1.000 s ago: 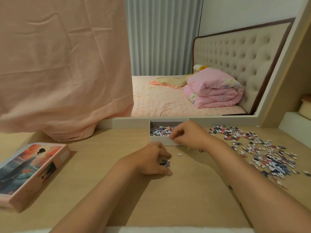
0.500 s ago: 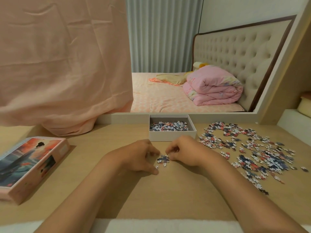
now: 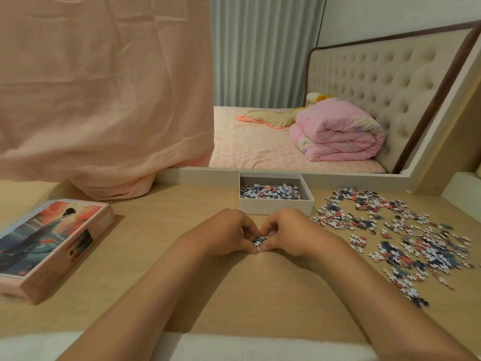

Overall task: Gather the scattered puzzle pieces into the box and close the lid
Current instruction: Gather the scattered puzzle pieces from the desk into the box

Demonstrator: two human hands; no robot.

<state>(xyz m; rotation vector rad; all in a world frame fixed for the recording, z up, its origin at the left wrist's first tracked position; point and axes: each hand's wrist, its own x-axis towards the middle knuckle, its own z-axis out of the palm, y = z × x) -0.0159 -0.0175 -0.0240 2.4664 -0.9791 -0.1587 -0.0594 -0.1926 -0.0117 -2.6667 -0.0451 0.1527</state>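
cardboard, clump of puzzle pieces (image 3: 260, 241): on wooden desk (image 3: 260, 295), hemmed between left hand (image 3: 226, 233) and right hand (image 3: 289, 230), fingertips curled round it. light, thin and loose, so likely to spill; scoop from both sides. lid (image 3: 49, 243) lies left, scattered pieces (image 3: 406, 238) right. white box (image 3: 276, 207) stands just beyond, part filled.

Counts, as I read them from the head view. Hands: two, the left hand (image 3: 226, 234) and the right hand (image 3: 289, 231). Tables: one table (image 3: 234, 295). Boxes: one open box (image 3: 276, 207), at 12 o'clock from the hands. Lids: one printed lid (image 3: 52, 243), at 9 o'clock. Puzzle pieces: too many for me to count singly. I make out three groups: the heap (image 3: 270, 191) in the box, the small cluster (image 3: 259, 241) between the hands, and the scattered spread (image 3: 406, 235) at 3 o'clock. Folded quilts: one quilt (image 3: 338, 136), at 1 o'clock.
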